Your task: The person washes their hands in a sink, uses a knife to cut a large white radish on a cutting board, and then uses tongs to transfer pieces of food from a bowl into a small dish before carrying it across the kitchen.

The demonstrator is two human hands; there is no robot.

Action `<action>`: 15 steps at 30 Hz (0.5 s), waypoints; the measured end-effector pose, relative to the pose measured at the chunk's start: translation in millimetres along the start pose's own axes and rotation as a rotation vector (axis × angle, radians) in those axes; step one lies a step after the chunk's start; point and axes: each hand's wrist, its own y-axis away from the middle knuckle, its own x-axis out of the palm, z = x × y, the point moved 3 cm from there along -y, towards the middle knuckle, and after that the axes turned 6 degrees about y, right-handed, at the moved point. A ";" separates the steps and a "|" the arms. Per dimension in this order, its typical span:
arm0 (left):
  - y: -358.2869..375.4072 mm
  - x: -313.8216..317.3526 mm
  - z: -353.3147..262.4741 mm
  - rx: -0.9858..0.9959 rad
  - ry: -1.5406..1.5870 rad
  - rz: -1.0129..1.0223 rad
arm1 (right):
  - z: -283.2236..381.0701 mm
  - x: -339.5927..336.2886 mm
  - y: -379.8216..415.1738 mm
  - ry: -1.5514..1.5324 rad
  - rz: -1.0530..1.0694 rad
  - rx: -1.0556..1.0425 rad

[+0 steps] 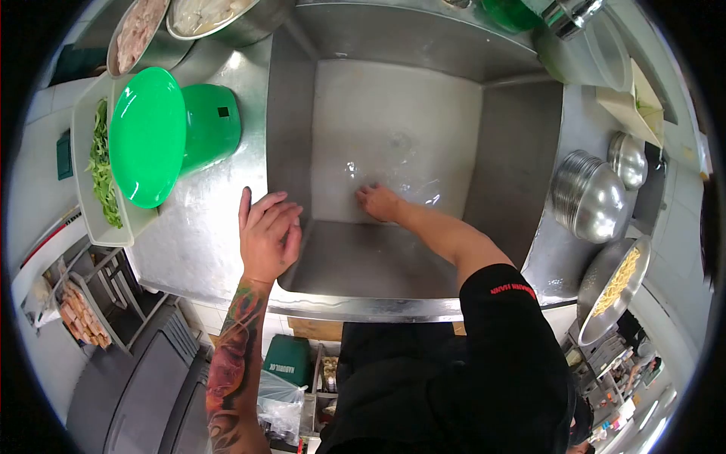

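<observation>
My right hand point(378, 203) reaches down into the deep metal sink point(408, 261), near the bottom's front edge. Its fingers are curled downward, and whatever they may hold is hidden. Bright glints and ripples around it suggest shallow water over the pale sink floor point(397, 113). At the sink's left rim, my left hand point(270, 231) hovers over the metal counter point(200, 250) with fingers stretched out and nothing in them. Beyond it on the left, a green bucket-like container point(212, 125) stands with a bright green oval piece point(147, 136) at its side.
Leafy greens point(100, 166) lie in a white tub point(83, 125) at far left. Metal pots with pale food, one of them a pot of pinkish meat point(140, 34), stand behind. Right of the sink are stacked metal bowls point(590, 197) and a colander of yellow food point(616, 284). A faucet point(571, 19) overhangs the back.
</observation>
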 end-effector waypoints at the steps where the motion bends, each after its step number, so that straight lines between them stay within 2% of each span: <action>1: 1.4 -0.8 0.7 0.001 0.006 -0.002 | 9.0 11.9 5.2 -0.005 -0.005 -0.002; 3: 1.6 -1.6 0.8 -0.002 0.004 0.004 | 14.0 35.9 40.6 0.070 -0.093 0.089; 5: 0.6 -2.7 -0.1 0.003 0.012 -0.001 | 9.2 65.3 88.9 -0.007 -0.049 0.099; 7: -0.3 -3.5 -1.6 0.002 0.013 -0.006 | -9.3 102.5 133.3 -0.232 0.198 0.404; 9: 2.1 -2.4 -0.7 0.002 0.028 -0.007 | -21.6 69.0 179.7 -0.407 0.295 0.620; 10: 1.7 -2.2 1.2 0.001 0.032 0.001 | -26.4 69.3 191.1 -0.394 0.288 0.627; 12: 2.7 -4.3 0.5 0.004 0.035 0.000 | -27.5 69.8 210.8 -0.474 0.375 0.802; 13: 1.3 -3.8 -1.2 0.004 0.041 0.004 | -30.4 63.5 215.2 -0.467 0.370 0.819; 15: 0.1 -5.1 -4.8 0.022 0.043 -0.010 | -33.5 45.6 211.7 -0.833 0.317 0.736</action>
